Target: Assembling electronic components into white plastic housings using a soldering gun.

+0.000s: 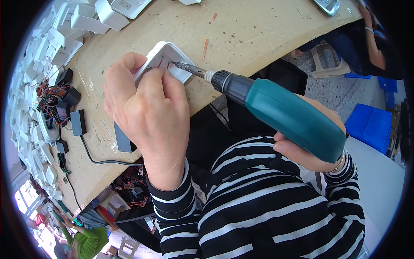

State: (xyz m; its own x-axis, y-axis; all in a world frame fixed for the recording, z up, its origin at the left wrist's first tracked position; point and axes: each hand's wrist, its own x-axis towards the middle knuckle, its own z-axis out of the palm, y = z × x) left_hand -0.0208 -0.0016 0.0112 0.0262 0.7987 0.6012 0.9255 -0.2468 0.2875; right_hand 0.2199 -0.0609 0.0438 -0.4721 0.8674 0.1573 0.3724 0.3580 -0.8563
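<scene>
Left hand (148, 101) gripping white box (179, 54): looks light, stiff, kinda slick, best held by sides. Right hand (300, 154) wrapped round green drill (284, 110).

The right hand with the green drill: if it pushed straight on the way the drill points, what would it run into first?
Most likely the inside of the white box held in the left hand, met by the metal tip of the drill; exact depth is unclear.
</scene>
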